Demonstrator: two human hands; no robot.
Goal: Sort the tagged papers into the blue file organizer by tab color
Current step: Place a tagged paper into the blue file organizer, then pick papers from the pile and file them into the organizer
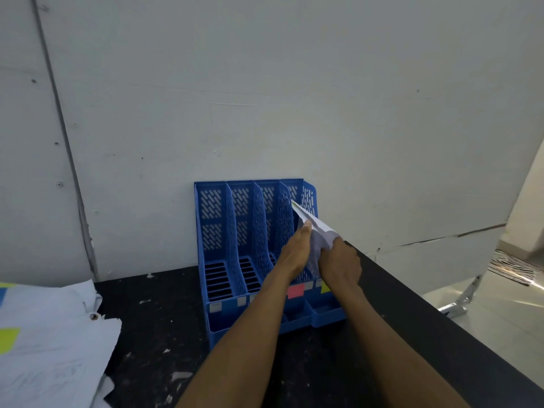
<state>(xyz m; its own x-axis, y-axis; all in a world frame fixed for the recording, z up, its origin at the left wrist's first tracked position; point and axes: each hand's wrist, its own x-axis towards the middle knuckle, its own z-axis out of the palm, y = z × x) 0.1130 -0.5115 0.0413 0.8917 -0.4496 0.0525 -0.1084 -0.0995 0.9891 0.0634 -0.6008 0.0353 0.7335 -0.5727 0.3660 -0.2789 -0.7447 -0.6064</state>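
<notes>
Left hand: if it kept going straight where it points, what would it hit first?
The paper it holds. Past that, the left hand aims into the organizer's rightmost slot, probably reaching its back wall; depth is unclear.

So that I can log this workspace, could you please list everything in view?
file organizer: one, blue, four slots, on the table against the wall
pink label: one, organizer's front
yellow label: one, organizer's front, rightmost slot
pale blue label: one, organizer's front, leftmost slot
held paper: one, white, tilted at the rightmost slot
paper pile: one, white with yellow and blue tabs, table's left side
table: one, black
wall: white, behind
left hand: holds the paper
right hand: holds the paper
</notes>
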